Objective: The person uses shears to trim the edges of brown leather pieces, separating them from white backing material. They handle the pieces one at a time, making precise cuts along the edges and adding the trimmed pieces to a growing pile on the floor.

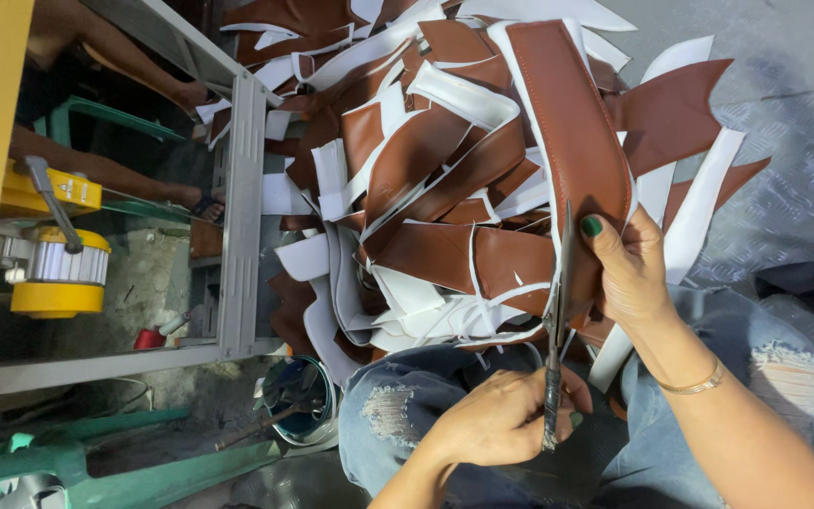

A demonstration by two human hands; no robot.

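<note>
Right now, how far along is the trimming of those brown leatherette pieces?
Done: cannot tell; the heap of brown and white-backed leatherette strips on the floor doesn't show trimmed from untrimmed. In hand: the right hand holds a long stitched brown leatherette panel, while the left hand works metal scissors along its white edge. Left: most of that panel's edge lies beyond the blades.

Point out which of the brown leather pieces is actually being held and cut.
The long brown stitched leather strip with white edging, standing tall over the heap of brown and white offcuts. Only it is pinched by the right hand, with the left hand's scissors at its edge.
</note>
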